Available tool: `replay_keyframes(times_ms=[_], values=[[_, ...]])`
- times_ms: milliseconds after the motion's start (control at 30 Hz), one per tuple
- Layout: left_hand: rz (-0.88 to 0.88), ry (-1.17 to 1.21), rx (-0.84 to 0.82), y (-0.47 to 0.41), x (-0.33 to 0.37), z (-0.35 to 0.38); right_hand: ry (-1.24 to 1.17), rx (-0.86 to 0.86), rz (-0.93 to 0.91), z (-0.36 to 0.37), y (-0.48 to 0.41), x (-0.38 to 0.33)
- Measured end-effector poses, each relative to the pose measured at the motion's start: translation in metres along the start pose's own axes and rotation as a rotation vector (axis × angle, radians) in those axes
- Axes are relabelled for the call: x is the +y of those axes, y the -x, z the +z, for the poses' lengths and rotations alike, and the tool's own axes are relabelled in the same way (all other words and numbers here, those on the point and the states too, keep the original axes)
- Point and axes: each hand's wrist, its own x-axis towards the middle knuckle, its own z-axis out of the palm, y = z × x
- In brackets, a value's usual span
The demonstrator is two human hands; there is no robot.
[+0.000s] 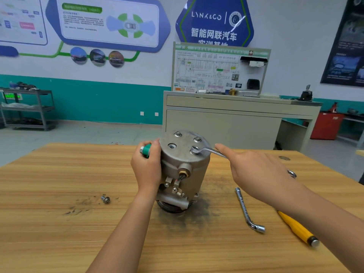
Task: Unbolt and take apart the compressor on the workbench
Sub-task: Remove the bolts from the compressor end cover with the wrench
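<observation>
My left hand is gripping the compressor side, fingers curled; I'm holding my right hand flat, straight fingers pressing the wrench handle.

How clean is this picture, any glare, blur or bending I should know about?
Head view: the light is even, with no hard shadows on the workbench. Head view: a white glare streak crosses the blue sign. Head view: the left poster looks smeared, while the compressor is sharp. Head view: the wide lens makes the dark poster at the right edge lean.
</observation>
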Motion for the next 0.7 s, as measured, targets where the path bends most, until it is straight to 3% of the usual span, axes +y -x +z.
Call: replay_keyframes(times_ms=[267,367,433,567,700], values=[[0.071,-0.019,0.087,0.014,0.005,0.003,0.169,-0.069,0.007,-0.02,0.01,-0.033],[0.064,0.009,0.058,0.013,0.004,0.0,0.276,0.079,0.081,-0.013,0.022,-0.035],[0.04,0.035,0.031,0.011,0.003,-0.001,0.188,0.296,0.035,0.001,0.019,-0.024],[-0.021,0.048,-0.027,0.003,-0.001,-0.004,0.132,0.48,-0.15,0.026,-0.007,0.011],[-0.038,0.08,-0.09,-0.005,-0.001,-0.005,0.004,0.413,-0.179,0.042,-0.059,0.019]])
